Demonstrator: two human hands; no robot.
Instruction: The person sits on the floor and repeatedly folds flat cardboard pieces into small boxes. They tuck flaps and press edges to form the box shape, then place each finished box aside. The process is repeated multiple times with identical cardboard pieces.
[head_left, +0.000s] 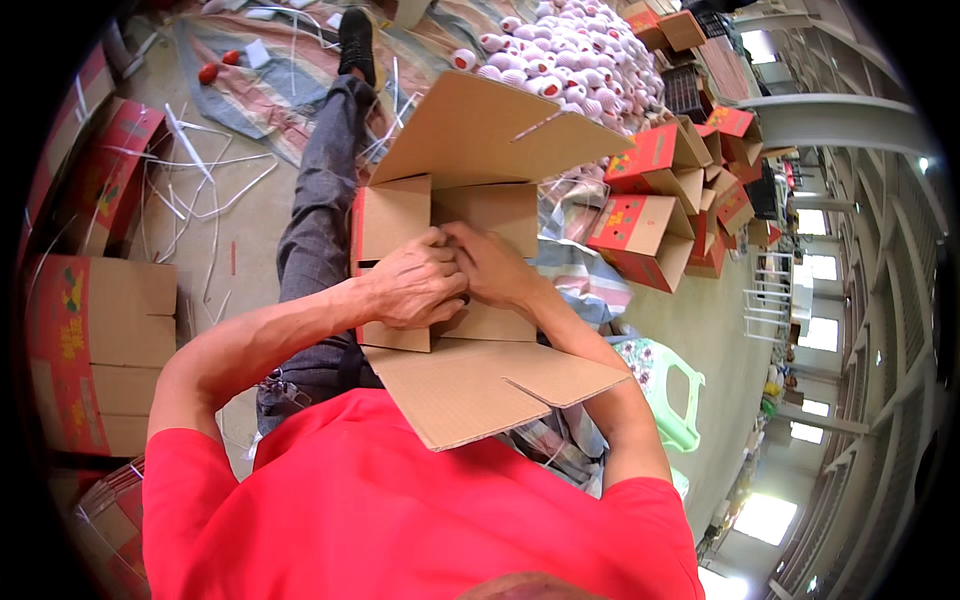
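Note:
An open brown cardboard box [480,205] rests between my legs, with two wide slotted flaps spread out, one at the far side and one at the near side. Narrower panels and a dark slot show within it at the left. Over the middle of the box my two hands meet. My left hand [418,280] is closed, knuckles up, its fingers curled against the other hand. My right hand [490,268] reaches in from the right, also closed, with bent fingers. Both sets of fingertips are hidden, so what they pinch does not show.
Foam-netted fruit [565,65] lies heaped on a striped sheet [265,110] ahead. Red-and-brown boxes [640,225] are piled at the right; more cartons [130,310] stand at the left. Loose white straps [205,180] litter the floor. A green plastic stool [680,400] is near my right arm.

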